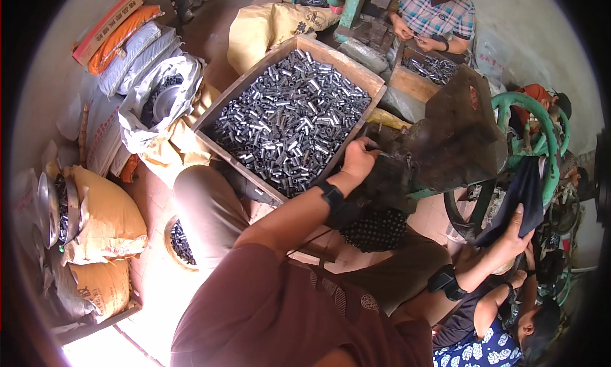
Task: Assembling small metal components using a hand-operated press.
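Observation:
My left hand (359, 160) is closed in a pinch beside the dark, greasy machine (455, 131). A small thin piece seems to stick out from its fingertips, too small to name. Just left of that hand stands a wooden box (210, 116) heaped with short metal tubes (289, 122). On the right, my right hand (511, 241) grips a dark cloth (519, 198) that hangs over the green handwheel (548, 138). Part of the wheel's rim is hidden by the cloth.
Across from me, a person in a checked shirt (439, 17) handles small parts over another wooden box (407, 81). Someone in a blue patterned top (480, 348) sits at lower right. Filled sacks (105, 214) line the left, and a round container of dark parts (175, 243) stands by my leg.

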`<control>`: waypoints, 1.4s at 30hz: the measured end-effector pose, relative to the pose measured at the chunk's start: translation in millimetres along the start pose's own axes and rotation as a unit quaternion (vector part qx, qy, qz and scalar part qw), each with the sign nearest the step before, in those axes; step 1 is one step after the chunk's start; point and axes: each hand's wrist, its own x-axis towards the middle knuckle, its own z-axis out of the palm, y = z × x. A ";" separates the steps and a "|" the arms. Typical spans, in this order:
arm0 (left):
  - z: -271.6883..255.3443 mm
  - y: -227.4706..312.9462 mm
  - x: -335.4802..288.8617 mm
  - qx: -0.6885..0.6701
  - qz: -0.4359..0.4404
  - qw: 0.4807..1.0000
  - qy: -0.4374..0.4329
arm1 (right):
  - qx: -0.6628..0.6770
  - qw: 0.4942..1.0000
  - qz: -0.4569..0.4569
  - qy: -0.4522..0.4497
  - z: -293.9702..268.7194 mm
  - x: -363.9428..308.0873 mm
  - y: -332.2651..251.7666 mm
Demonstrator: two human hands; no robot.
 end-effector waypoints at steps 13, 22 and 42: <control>-195.8 36.1 -49.4 0.525 0.124 0.815 -0.211 | 0.016 0.812 -0.418 -0.407 146.4 -209.7 -54.5; -193.6 32.0 -39.0 0.493 0.092 0.835 -0.228 | -0.095 0.703 -0.442 -0.549 203.5 -249.1 -19.9; -179.4 44.3 -44.0 -0.368 -0.266 0.881 -0.134 | 0.257 0.783 0.238 -0.513 150.3 -227.3 -32.1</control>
